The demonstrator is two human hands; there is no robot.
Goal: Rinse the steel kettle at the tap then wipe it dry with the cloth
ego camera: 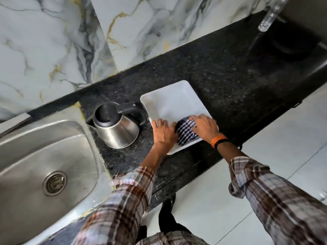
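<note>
The steel kettle [115, 130] with a black lid and handle stands upright on the dark counter, between the sink and a white square tray [169, 101]. A dark blue and white checked cloth [186, 133] lies folded in the tray's near corner. My left hand [163, 132] presses on the cloth's left side. My right hand [205, 127] lies over its right side, fingers curled on the fabric. Both hands are a short way right of the kettle and do not touch it.
A steel sink [44, 156] with a round drain fills the lower left. The black granite counter [230, 82] runs up to the right. A clear bottle-like object [270, 15] stands at the far right top. Marble wall tiles rise behind; pale floor tiles lie lower right.
</note>
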